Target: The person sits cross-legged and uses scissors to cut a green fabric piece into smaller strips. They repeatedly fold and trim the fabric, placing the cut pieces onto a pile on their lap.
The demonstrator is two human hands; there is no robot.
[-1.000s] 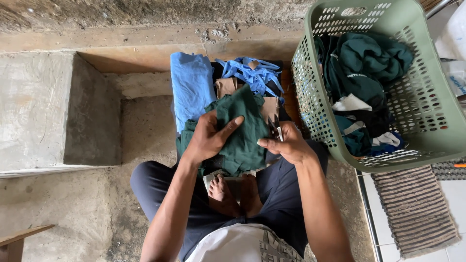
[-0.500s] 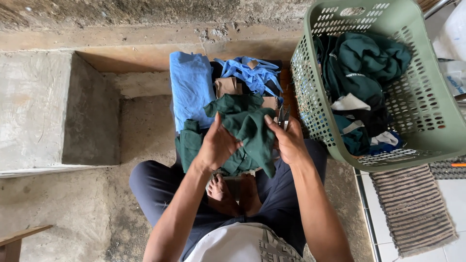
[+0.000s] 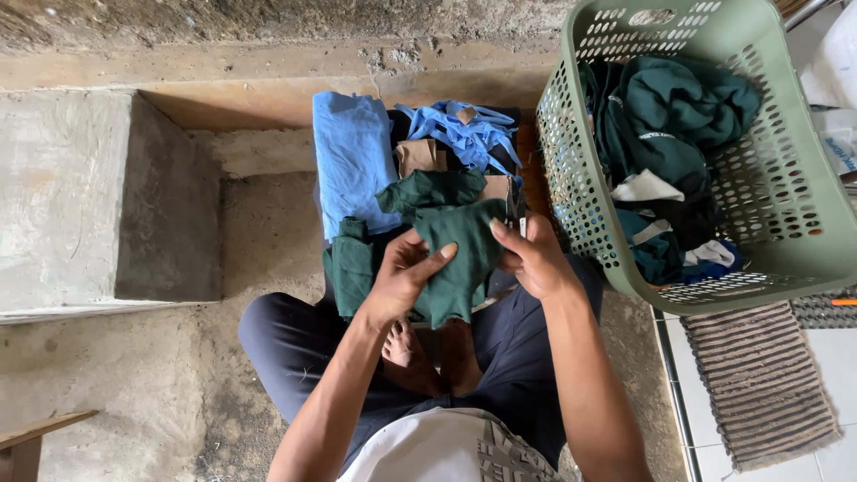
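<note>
Over the person's crossed legs, left hand [image 3: 403, 278] and right hand [image 3: 534, 259] both grip a half-folded green garment [image 3: 455, 254]; folded blue cloth [image 3: 353, 156] lies beyond; basket [image 3: 808, 223] at right holds more unfolded clothes.

Home laundry spot, laundry basket [image 3: 808, 223], concrete floor [image 3: 116, 384]

Person sits cross-legged on concrete floor [image 3: 134, 393]. Left hand [image 3: 402, 281] and right hand [image 3: 534, 259] both grip a dark green garment [image 3: 457, 245], bunched up over the lap. Just beyond it: folded light blue cloth [image 3: 353, 161], blue strappy piece [image 3: 464, 134], tan item [image 3: 420, 156]. Green laundry basket [image 3: 803, 214] on the right holds more dark green clothes [image 3: 669, 116]. Striped mat [image 3: 759, 384] near right.
</note>
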